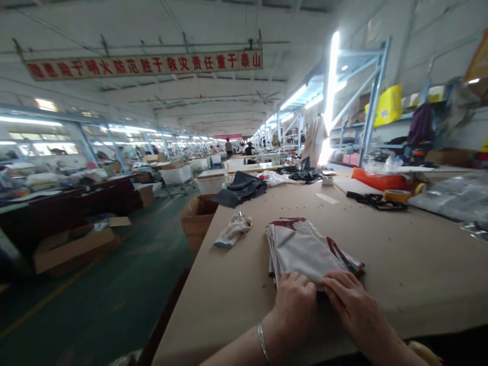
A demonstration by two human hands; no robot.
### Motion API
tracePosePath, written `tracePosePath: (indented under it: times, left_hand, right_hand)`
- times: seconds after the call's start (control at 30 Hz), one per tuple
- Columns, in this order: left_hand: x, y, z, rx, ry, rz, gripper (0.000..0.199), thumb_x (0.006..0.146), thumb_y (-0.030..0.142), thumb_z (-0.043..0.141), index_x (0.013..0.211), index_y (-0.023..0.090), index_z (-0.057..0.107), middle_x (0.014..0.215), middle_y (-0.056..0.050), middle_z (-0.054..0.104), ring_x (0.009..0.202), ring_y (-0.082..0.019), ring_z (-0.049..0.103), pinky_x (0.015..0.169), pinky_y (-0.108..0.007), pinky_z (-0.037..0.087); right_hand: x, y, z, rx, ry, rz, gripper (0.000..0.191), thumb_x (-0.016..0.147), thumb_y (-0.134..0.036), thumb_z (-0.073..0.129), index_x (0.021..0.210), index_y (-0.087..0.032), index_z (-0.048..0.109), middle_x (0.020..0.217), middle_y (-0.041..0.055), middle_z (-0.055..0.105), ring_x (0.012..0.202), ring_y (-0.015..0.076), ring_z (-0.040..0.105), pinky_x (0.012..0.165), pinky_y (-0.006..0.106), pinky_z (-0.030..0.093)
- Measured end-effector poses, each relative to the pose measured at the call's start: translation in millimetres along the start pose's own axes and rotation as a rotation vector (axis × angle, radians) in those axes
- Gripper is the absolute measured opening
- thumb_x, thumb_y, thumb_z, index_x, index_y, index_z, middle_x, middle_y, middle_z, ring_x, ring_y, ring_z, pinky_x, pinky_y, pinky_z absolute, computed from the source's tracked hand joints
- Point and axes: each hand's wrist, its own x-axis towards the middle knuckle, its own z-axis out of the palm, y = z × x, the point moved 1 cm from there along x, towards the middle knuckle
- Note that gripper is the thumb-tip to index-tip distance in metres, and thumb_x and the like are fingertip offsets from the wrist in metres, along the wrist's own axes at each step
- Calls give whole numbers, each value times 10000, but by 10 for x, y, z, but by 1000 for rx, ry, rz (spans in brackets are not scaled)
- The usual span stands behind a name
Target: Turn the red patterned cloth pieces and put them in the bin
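Note:
A stack of light grey fabric pieces [305, 250] with dark red parts at its edges lies on the tan table [244, 295]. My left hand [295, 302], with a silver bracelet on the wrist, has its fingers curled over the stack's near edge. Just to its right, my right hand [348, 297] pinches the same edge, thumb toward the left hand. How many layers the fingers hold is hidden. A white knitted glove [233, 230] with a blue cuff lies to the left of the stack, touched by neither hand.
Dark folded fabric [242, 188] hangs over the table's left edge, above a cardboard box [199, 216]. On the right lie black straps [377, 201], a yellow tape roll [397, 195], an orange-red item [379, 179] and clear plastic [453, 195]. A blue metal rack [375, 101] stands behind.

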Motion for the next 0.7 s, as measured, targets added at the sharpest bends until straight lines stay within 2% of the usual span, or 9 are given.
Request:
tracePosePath:
  times: [0.13, 0.27, 0.4, 0.57, 0.63, 0.7]
  left_hand:
    - [37, 8, -141, -84, 20, -41, 125, 836, 177, 513, 882, 156, 628, 885, -79, 674, 847, -223, 599, 825, -381, 436]
    - [60, -27, -379, -135, 111, -129, 139, 765, 127, 535, 869, 172, 615, 884, -71, 666, 854, -226, 591, 819, -374, 435]
    - [63, -49, -519, -146, 228, -181, 130, 745, 101, 533, 814, 196, 591, 855, -45, 647, 838, -211, 572, 807, -357, 427]
    - [-52, 25, -512, -112, 272, -50, 143, 755, 72, 505, 794, 199, 559, 839, -38, 642, 786, -192, 562, 815, -355, 416]
    - [-139, 0, -488, -101, 286, -70, 153, 757, 59, 488, 766, 200, 547, 830, -40, 635, 786, -191, 558, 802, -348, 413]
    - [-226, -62, -457, -127, 261, -153, 165, 735, 55, 492, 785, 200, 552, 860, -46, 631, 801, -196, 558, 768, -335, 414]
  right_hand:
    - [142, 5, 3, -110, -29, -75, 201, 925, -203, 485, 1091, -224, 595, 1025, 51, 628, 977, 221, 564, 860, 372, 455]
    - [390, -154, -93, -202, -144, -119, 133, 874, -135, 544, 916, -225, 632, 878, 29, 629, 885, 209, 587, 804, 348, 451]
    - [535, -293, -153, -251, -146, -133, 133, 848, -125, 564, 901, -228, 631, 845, 22, 631, 832, 201, 604, 754, 322, 463]
    - [572, -184, -179, -396, -167, -29, 247, 799, -34, 536, 934, -203, 657, 881, 57, 663, 867, 245, 651, 736, 347, 505]
    - [529, -71, -224, -425, -153, 67, 310, 798, -19, 487, 983, -198, 660, 952, 77, 680, 860, 240, 672, 686, 326, 523]
    - [417, 38, -294, -425, -95, 156, 378, 795, -32, 438, 1071, -200, 634, 1058, 84, 688, 835, 223, 694, 635, 304, 538]
